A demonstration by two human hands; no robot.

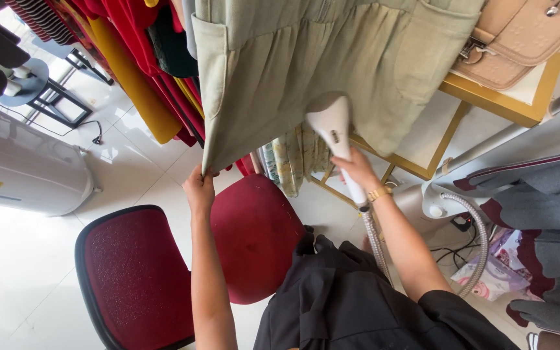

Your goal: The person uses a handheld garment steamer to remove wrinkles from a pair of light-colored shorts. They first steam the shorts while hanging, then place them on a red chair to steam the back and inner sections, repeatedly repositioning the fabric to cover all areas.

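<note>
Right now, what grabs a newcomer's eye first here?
The pale green garment hanging across the top centre, with the right hand pressing a white handheld steamer against it. The left hand pinches the garment's lower corner, pulling it taut. Below, a red office chair fills the lower left on the white tile floor.

Top of the pale green garment [306,58] beyond the upper edge; steamer hose [481,246] partly hidden.

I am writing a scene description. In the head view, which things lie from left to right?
White appliance → left hand pinching the green garment hem → right hand holding the steamer head → beige handbag.
</note>
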